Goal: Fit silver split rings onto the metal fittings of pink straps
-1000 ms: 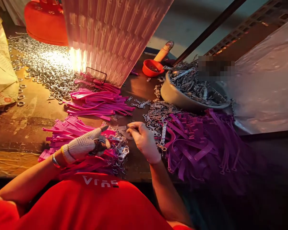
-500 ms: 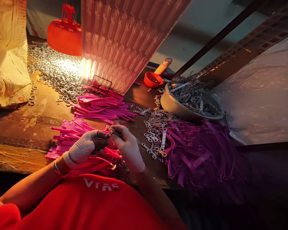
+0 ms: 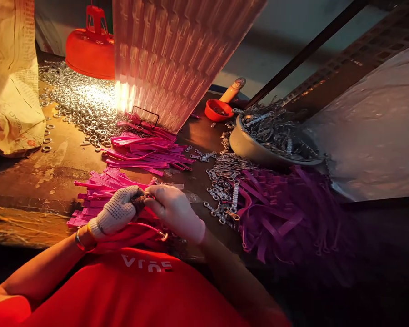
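Note:
My left hand, in a dotted white knit glove with dark fingertips, is closed in a pinch. Its fingertips meet those of my right hand, which wears a thin pale glove and is also closed. Something small sits between the fingers, too hidden to name. Beneath both hands lies a pile of bright pink straps. A metal end piece shows on one strap just below the right hand. Behind the hands is a second bundle of pink straps.
A red lamp lights a heap of metal rings beside a ribbed translucent panel. Rightward are a red cup, a bowl full of metal chain pieces, loose metal links and purple straps. A paper bag stands left.
My right hand has turned flatter, its fingers now pointing left and covering more of the pinch. My left fingers have curled tighter. The view has shifted slightly.

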Available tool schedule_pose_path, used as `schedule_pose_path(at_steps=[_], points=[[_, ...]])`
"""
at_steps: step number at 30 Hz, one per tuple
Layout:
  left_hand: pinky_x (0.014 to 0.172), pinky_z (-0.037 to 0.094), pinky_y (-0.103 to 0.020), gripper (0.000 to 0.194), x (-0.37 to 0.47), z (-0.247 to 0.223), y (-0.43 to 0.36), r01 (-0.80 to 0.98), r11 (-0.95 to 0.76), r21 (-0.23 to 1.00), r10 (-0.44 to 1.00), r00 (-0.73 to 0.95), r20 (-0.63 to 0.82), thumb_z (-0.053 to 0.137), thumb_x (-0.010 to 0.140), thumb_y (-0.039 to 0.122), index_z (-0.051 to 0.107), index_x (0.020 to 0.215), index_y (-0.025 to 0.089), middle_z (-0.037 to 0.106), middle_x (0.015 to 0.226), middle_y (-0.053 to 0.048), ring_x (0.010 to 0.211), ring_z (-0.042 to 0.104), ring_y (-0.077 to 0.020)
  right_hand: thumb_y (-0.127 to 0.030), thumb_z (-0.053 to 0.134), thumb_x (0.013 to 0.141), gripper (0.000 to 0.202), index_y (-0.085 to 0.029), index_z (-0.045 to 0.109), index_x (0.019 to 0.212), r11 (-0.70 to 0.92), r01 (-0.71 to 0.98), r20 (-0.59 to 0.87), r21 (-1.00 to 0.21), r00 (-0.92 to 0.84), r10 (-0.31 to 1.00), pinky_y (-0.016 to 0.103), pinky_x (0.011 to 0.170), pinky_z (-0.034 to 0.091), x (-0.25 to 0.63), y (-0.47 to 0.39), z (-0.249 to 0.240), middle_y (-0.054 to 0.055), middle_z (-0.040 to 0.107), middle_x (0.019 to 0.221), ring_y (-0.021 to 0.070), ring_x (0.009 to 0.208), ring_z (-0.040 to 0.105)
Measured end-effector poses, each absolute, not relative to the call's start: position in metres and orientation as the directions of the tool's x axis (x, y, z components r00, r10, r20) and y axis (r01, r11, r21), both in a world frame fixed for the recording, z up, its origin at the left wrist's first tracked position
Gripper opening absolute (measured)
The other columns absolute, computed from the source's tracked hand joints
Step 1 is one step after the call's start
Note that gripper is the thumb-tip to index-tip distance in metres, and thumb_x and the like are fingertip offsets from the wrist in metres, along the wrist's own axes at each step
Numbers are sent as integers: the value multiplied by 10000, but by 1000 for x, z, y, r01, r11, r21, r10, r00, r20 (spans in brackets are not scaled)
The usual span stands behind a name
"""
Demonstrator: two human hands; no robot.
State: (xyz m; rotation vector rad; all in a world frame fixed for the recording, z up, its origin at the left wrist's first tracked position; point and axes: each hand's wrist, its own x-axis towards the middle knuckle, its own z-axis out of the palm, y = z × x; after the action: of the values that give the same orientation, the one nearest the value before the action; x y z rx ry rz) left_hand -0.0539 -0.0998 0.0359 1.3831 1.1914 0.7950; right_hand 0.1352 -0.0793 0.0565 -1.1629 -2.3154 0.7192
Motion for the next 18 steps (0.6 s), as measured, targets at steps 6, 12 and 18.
schedule_pose_path(at_steps=[6,12,18], points=[[420,272,-183,225,-53,38,-91,-91,405,910,858,381,-344,577,872,354,510,759,172,468,552,41,443,376,-70,-339,559,951,338,-189,641,660,692,632,211,-350,-666,715,288,698,335,136,-66,58,21,626,653,145,661,521],[422,260,-188,293,-50,40,-68,-254,409,876,883,353,-310,584,838,371,436,670,182,403,550,47,438,332,-63,-447,521,977,424,-186,662,674,546,631,213,-552,-526,823,273,619,335,134,-54,42,17,614,611,136,593,498],[629,461,-257,154,-41,29,14,622,-95,777,954,280,-108,573,869,216,685,807,131,645,706,-63,660,598,-160,-468,565,929,351,-187,715,1078,120,284,62,-951,-204,977,298,792,500,145,-15,32,48,736,976,185,858,649]])
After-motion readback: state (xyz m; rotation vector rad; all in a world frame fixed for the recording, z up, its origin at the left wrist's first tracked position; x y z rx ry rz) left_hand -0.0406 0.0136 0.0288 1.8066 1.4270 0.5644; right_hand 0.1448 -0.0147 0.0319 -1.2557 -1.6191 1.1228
